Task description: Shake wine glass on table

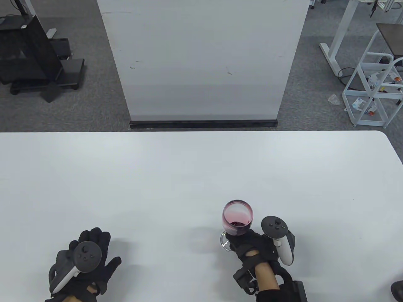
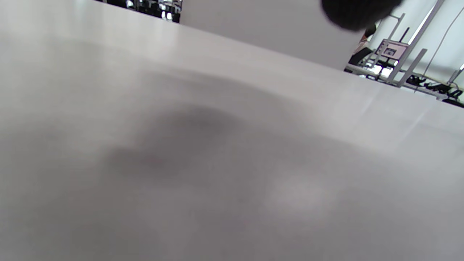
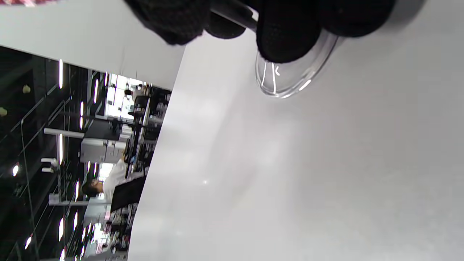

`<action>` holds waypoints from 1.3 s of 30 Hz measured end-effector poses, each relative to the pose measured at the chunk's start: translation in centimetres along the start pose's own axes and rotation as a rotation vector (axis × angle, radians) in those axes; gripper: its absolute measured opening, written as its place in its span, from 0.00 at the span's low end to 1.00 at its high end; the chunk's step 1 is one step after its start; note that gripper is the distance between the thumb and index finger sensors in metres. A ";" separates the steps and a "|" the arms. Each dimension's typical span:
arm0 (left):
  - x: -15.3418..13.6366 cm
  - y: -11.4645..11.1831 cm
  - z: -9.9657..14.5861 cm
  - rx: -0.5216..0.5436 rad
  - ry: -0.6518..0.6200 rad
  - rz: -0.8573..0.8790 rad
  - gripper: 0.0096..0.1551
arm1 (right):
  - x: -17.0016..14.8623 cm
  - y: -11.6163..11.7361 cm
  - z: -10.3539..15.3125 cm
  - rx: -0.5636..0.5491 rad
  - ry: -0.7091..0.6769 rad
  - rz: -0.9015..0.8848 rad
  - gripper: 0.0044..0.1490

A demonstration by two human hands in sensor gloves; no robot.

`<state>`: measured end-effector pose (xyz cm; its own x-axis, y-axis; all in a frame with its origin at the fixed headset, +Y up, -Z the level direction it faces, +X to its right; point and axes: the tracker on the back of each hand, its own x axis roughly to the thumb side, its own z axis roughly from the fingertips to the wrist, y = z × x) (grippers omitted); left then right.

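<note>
Grey carpet and a white panel (image 1: pixel 201 59) stand behind the white table (image 1: pixel 157 176); a white rack (image 1: pixel 374 91) is at the far right and a black stand (image 1: pixel 28 53) at the far left. On the near right part of the table is the glass (image 1: pixel 237 220), with red wine low in its bowl. The right hand (image 1: pixel 255 247) grips the glass at the stem, just under the bowl. In the right wrist view the fingers (image 3: pixel 286 32) are closed above the clear foot (image 3: pixel 290 78), which sits at the table. The left hand (image 1: pixel 85 261) rests flat on the near left part of the table, fingers spread, holding nothing, well apart from the glass.
</note>
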<state>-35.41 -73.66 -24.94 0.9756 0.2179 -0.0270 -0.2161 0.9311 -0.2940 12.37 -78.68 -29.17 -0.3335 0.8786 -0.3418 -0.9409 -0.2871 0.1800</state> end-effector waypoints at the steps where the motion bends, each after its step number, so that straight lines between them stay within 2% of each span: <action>1: 0.0 0.0 0.0 -0.003 0.004 -0.006 0.48 | 0.0 0.2 0.0 -0.011 0.002 0.001 0.36; 5: -0.1 0.1 0.0 0.004 0.006 0.005 0.48 | 0.2 -0.1 0.0 0.108 0.009 -0.002 0.35; 9: -0.1 0.1 0.0 0.004 0.002 0.003 0.48 | -0.2 0.0 -0.2 0.060 0.003 -0.039 0.36; 14: -0.2 0.2 0.1 0.012 0.001 0.011 0.48 | 0.2 -0.5 0.0 0.136 0.018 0.016 0.35; 17: -0.2 0.2 0.1 0.012 0.001 0.012 0.48 | 0.0 -0.7 -0.1 0.033 0.016 0.023 0.35; 18: -0.2 0.2 0.1 0.009 0.000 0.010 0.48 | -0.2 -0.4 -0.1 0.035 0.005 0.006 0.36; 20: -0.2 0.1 0.1 0.006 -0.002 0.006 0.48 | -0.2 0.0 -0.2 0.091 0.005 -0.047 0.36; 23: -0.1 0.2 0.1 0.008 -0.002 0.009 0.48 | 0.2 -0.6 -0.2 0.157 0.018 0.037 0.35; 27: -0.1 0.1 0.0 0.001 -0.004 0.005 0.48 | 0.0 0.2 -0.2 0.051 0.000 0.002 0.35; 31: -0.1 0.2 0.2 0.011 -0.002 0.012 0.48 | 0.1 -0.5 -0.3 0.145 0.015 0.015 0.35; 34: -0.2 0.2 0.1 0.006 0.000 0.012 0.48 | -0.1 0.0 -0.3 0.043 0.001 -0.015 0.36; 35: -0.2 0.1 0.1 0.001 0.000 0.008 0.48 | -0.1 0.2 -0.3 0.046 0.002 -0.017 0.37; 39: -0.2 0.2 0.2 0.012 -0.003 0.016 0.48 | 0.2 -0.2 -0.2 0.172 0.010 0.014 0.35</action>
<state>-35.65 -73.43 -24.81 0.9719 0.2334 -0.0290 -0.2320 0.9308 -0.2824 12.48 -78.56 -29.46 -0.3480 0.8708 -0.3473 -0.9122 -0.2291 0.3397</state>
